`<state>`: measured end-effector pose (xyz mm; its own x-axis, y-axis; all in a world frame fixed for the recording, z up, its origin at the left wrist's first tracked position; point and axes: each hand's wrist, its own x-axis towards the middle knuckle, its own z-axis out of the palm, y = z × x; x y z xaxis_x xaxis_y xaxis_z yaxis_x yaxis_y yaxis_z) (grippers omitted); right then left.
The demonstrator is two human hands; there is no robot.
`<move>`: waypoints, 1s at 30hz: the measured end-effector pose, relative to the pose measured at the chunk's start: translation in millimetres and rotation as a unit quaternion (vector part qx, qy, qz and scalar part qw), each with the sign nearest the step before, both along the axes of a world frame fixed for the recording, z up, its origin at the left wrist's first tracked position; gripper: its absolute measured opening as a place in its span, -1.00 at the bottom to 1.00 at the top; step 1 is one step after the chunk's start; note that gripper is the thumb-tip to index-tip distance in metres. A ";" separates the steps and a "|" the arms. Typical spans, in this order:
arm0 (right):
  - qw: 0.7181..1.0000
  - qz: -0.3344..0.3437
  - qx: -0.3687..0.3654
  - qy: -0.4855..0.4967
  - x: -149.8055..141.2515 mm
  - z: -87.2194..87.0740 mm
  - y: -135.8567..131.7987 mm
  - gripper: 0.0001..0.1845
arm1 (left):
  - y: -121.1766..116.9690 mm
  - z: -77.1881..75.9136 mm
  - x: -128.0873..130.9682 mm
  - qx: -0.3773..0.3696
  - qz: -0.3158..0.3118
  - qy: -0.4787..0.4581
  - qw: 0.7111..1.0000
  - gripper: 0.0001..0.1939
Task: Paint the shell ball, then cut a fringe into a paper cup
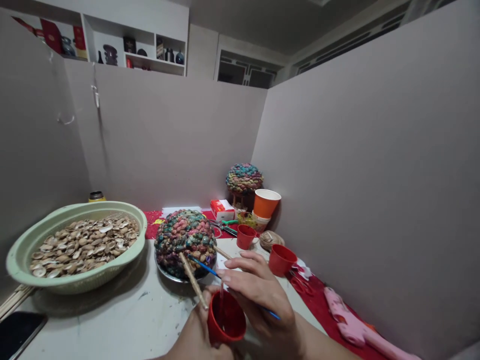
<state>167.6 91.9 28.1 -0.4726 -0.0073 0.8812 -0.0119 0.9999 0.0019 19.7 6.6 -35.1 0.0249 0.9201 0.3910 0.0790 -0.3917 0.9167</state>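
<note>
Left hand (pixel 200 327): cup (pixel 226 322); right (pixel 258 287): brush (pixel 204 266) (box (pixel 222 210) print blurred)

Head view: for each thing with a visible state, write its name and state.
Basin: holding loose shells.
Smartphone: screen dark.
Shell-covered dome: multicoloured, resting in metal bowl.
Blue paintbrush: in right hand, tip at dome.
Red cup: open, in left hand.
Orange tub: open.
Yarn ball: wound.
Pink handled tool: lying down.

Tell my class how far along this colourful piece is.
The round piece looks coloured where visible. A blue brush in the right hand reaches its lower side; the left hand holds a red cup. Probably left: finishing near the brush; whether the plain shells in the green basin are needed, I cannot tell.
</note>
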 end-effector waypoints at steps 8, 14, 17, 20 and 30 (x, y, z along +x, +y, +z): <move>1.000 0.025 0.008 0.006 -0.1 12.8 -4.9 -0.61 | -7.0 10.2 -4.8 -0.038 -0.012 -0.028 0.999 -0.43; 0.999 0.022 0.023 0.000 0.7 13.8 -1.6 -0.63 | -3.4 9.2 -5.0 -0.051 -0.011 0.005 0.999 -0.46; 0.999 0.027 0.018 -0.004 -1.7 11.7 0.0 -0.62 | -2.2 5.4 -6.2 -0.053 0.001 0.022 0.998 -0.39; 1.000 0.030 0.004 0.002 -1.4 10.7 1.0 -0.63 | -2.4 5.8 -7.3 -0.062 0.007 0.024 0.998 -0.36; 0.998 0.037 -0.024 0.055 6.4 16.8 1.7 -0.68 | -3.4 3.6 -13.2 -0.107 -0.009 0.009 0.994 -0.30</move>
<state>174.0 93.6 44.9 -0.3736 0.0043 0.9276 -0.0882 0.9953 -0.0402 6.5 3.2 -31.5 0.0478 0.9813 0.1864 0.0900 -0.1901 0.9776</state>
